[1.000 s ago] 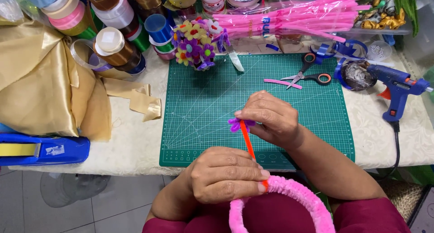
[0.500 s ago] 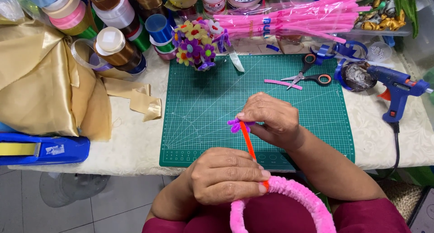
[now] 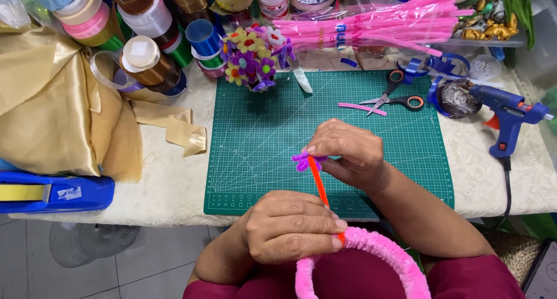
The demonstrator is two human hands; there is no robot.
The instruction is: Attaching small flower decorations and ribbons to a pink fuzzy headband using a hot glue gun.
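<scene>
Both hands (image 3: 290, 226) keep gripping the orange pipe cleaner (image 3: 318, 183), barely shifted.

We list an orange pipe cleaner (image 3: 317, 180), thin and fuzzy, held slanting over the near edge of the green mat. Its upper end carries a small purple chenille flower (image 3: 302, 161), petals spread. Its lower end meets a pink fuzzy hoop (image 3: 380, 255), which curves low by our lap.
</scene>
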